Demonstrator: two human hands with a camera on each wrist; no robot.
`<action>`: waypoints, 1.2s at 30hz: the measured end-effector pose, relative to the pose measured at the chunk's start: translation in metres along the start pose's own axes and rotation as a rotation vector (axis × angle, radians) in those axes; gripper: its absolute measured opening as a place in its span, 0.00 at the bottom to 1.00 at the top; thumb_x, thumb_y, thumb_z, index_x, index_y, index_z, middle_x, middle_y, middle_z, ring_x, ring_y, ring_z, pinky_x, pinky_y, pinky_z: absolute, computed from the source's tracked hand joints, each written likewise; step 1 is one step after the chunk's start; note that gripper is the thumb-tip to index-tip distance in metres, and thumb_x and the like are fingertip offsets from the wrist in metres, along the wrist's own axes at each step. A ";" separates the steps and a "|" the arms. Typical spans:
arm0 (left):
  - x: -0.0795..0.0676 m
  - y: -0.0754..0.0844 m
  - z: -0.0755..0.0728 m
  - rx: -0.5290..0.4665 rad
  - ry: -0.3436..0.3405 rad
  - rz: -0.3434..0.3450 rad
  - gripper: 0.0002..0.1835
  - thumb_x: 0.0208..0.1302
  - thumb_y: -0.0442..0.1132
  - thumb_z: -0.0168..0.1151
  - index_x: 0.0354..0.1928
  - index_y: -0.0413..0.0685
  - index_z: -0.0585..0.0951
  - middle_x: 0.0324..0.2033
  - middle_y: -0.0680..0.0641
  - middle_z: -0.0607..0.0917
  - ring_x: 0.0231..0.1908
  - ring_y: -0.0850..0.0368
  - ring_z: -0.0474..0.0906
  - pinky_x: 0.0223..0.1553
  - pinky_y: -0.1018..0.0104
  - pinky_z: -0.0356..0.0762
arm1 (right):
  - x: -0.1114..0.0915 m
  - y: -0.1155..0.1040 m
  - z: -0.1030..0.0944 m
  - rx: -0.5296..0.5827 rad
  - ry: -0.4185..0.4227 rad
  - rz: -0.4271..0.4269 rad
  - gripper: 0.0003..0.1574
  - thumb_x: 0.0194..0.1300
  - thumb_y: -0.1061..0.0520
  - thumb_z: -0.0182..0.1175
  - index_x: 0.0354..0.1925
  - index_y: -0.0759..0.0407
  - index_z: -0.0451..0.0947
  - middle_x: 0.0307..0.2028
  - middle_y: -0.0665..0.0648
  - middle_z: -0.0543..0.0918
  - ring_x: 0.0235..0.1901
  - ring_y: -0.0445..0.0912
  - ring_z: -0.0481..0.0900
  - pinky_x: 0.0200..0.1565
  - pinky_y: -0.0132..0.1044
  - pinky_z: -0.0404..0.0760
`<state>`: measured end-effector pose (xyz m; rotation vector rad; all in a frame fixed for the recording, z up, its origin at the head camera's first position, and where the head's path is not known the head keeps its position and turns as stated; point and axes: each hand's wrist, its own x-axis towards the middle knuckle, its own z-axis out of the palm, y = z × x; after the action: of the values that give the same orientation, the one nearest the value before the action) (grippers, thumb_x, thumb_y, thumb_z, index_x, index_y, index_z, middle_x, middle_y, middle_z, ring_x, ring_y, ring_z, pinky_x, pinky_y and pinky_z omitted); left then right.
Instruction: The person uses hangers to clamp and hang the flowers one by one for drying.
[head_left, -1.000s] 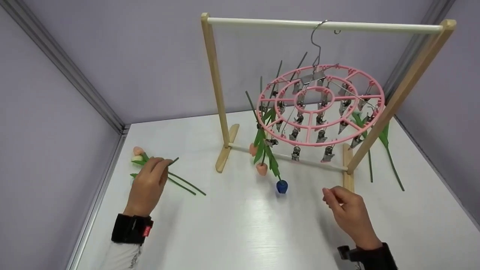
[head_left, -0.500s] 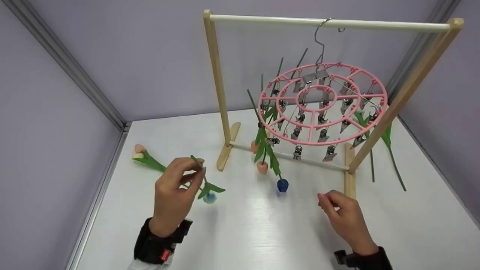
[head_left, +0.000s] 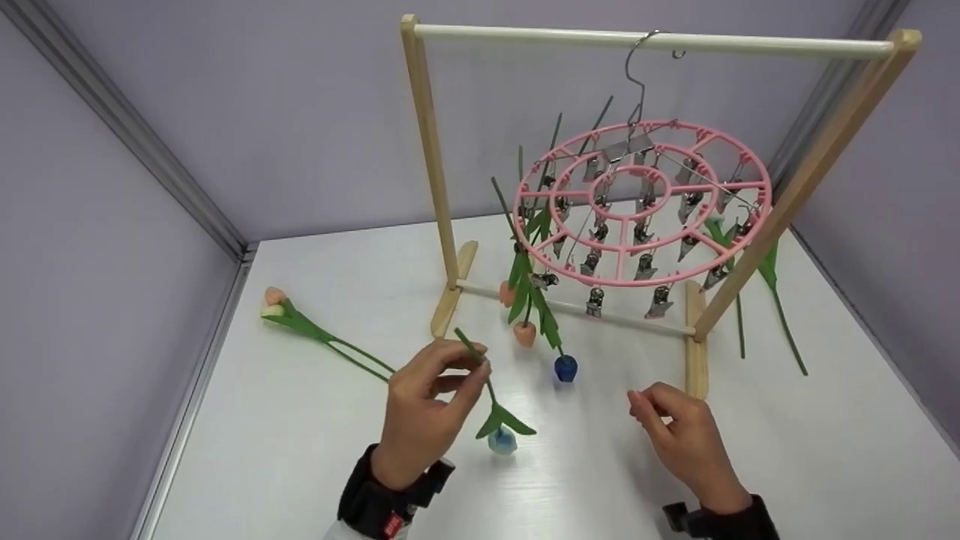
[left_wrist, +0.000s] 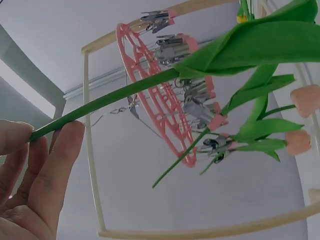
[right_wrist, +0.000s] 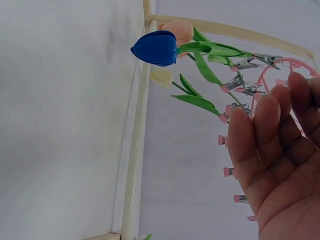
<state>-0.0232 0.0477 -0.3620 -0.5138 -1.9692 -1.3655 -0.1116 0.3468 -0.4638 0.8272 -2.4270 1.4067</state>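
My left hand (head_left: 431,412) pinches the green stem of a light blue artificial tulip (head_left: 502,441), whose flower head hangs downward. In the left wrist view thumb and fingertips grip the stem (left_wrist: 105,100) near its end. My right hand (head_left: 686,442) holds nothing, its fingers loosely curled, low in front of the rack. A pink round clip hanger (head_left: 621,262) hangs from the rack's white bar (head_left: 525,36). Clipped head down on its left side are a dark blue tulip (head_left: 566,368), a peach tulip (head_left: 524,334) and others; the right wrist view also shows a pale yellow tulip (right_wrist: 162,77).
On the table's left lie a peach tulip (head_left: 274,297) and a pale yellow tulip (head_left: 274,310), stems toward my left hand. More green stems (head_left: 789,330) lie behind the rack's right wooden leg (head_left: 806,195). Several unused metal clips (head_left: 660,300) dangle from the hanger. Walls enclose the table's back and sides.
My left hand has lifted the light blue tulip off the left pile and carried it right, toward the hanging flowers. The right hand has barely moved.
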 end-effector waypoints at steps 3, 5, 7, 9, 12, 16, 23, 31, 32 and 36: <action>-0.002 0.000 0.012 -0.021 -0.027 -0.034 0.11 0.63 0.24 0.64 0.46 0.40 0.81 0.39 0.44 0.85 0.37 0.55 0.85 0.33 0.66 0.85 | -0.001 -0.001 -0.001 0.009 0.001 0.004 0.20 0.66 0.67 0.63 0.26 0.42 0.78 0.23 0.40 0.78 0.22 0.37 0.75 0.18 0.25 0.71; -0.002 -0.001 0.019 -0.036 -0.042 -0.049 0.10 0.64 0.25 0.65 0.46 0.40 0.82 0.38 0.45 0.85 0.37 0.56 0.86 0.33 0.66 0.85 | -0.001 -0.003 -0.002 0.012 0.000 0.009 0.20 0.66 0.67 0.63 0.26 0.42 0.78 0.23 0.40 0.78 0.22 0.37 0.75 0.18 0.25 0.71; -0.001 -0.002 0.024 -0.049 -0.054 -0.059 0.08 0.64 0.26 0.65 0.45 0.39 0.82 0.37 0.46 0.86 0.37 0.57 0.86 0.34 0.66 0.85 | 0.001 -0.004 -0.003 0.017 0.001 0.019 0.20 0.67 0.67 0.63 0.26 0.43 0.79 0.24 0.39 0.78 0.22 0.38 0.76 0.19 0.25 0.73; 0.001 -0.002 0.029 -0.061 -0.066 -0.066 0.07 0.64 0.28 0.66 0.43 0.39 0.83 0.37 0.47 0.87 0.36 0.58 0.86 0.34 0.66 0.85 | 0.004 -0.006 -0.004 0.016 0.012 0.024 0.18 0.67 0.68 0.63 0.28 0.44 0.80 0.24 0.40 0.79 0.23 0.38 0.77 0.20 0.24 0.73; 0.006 -0.002 0.034 -0.080 -0.084 -0.071 0.05 0.66 0.29 0.65 0.43 0.39 0.83 0.36 0.47 0.87 0.36 0.58 0.86 0.34 0.66 0.85 | 0.012 -0.010 -0.007 0.020 0.049 -0.012 0.15 0.65 0.70 0.63 0.31 0.50 0.82 0.25 0.42 0.80 0.23 0.39 0.77 0.24 0.23 0.75; 0.013 -0.003 0.040 -0.109 -0.098 -0.081 0.05 0.67 0.30 0.64 0.43 0.39 0.83 0.35 0.46 0.88 0.36 0.58 0.86 0.34 0.66 0.85 | 0.030 -0.017 -0.009 -0.005 0.105 -0.108 0.13 0.63 0.72 0.64 0.40 0.57 0.85 0.29 0.49 0.82 0.25 0.39 0.77 0.29 0.21 0.76; 0.025 -0.011 0.049 -0.112 -0.098 -0.124 0.06 0.68 0.34 0.65 0.43 0.37 0.84 0.34 0.47 0.88 0.34 0.57 0.86 0.34 0.65 0.85 | 0.067 -0.043 -0.006 -0.114 0.123 -0.084 0.15 0.67 0.63 0.65 0.52 0.60 0.84 0.40 0.55 0.85 0.27 0.41 0.80 0.34 0.19 0.77; 0.040 -0.024 0.054 -0.094 -0.075 -0.195 0.08 0.69 0.38 0.64 0.42 0.38 0.84 0.33 0.50 0.88 0.31 0.58 0.84 0.32 0.65 0.84 | 0.103 -0.052 0.011 -0.219 -0.032 0.007 0.27 0.69 0.50 0.65 0.61 0.59 0.72 0.43 0.60 0.80 0.23 0.46 0.75 0.25 0.40 0.77; 0.041 -0.025 0.054 -0.099 -0.075 -0.200 0.09 0.69 0.38 0.64 0.42 0.38 0.84 0.33 0.50 0.88 0.31 0.57 0.84 0.32 0.65 0.84 | 0.106 -0.050 0.012 -0.231 -0.050 -0.011 0.26 0.69 0.50 0.64 0.60 0.58 0.73 0.40 0.59 0.81 0.24 0.46 0.75 0.26 0.40 0.77; 0.043 -0.029 0.057 -0.125 -0.081 -0.224 0.08 0.70 0.37 0.63 0.42 0.38 0.84 0.34 0.49 0.88 0.32 0.51 0.85 0.34 0.64 0.85 | 0.113 -0.042 0.015 -0.294 -0.071 -0.152 0.14 0.69 0.52 0.63 0.47 0.59 0.78 0.31 0.55 0.80 0.24 0.47 0.75 0.26 0.39 0.77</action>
<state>-0.0892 0.0874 -0.3625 -0.4203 -2.0650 -1.6372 -0.1785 0.2774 -0.3906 0.9763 -2.4801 0.9522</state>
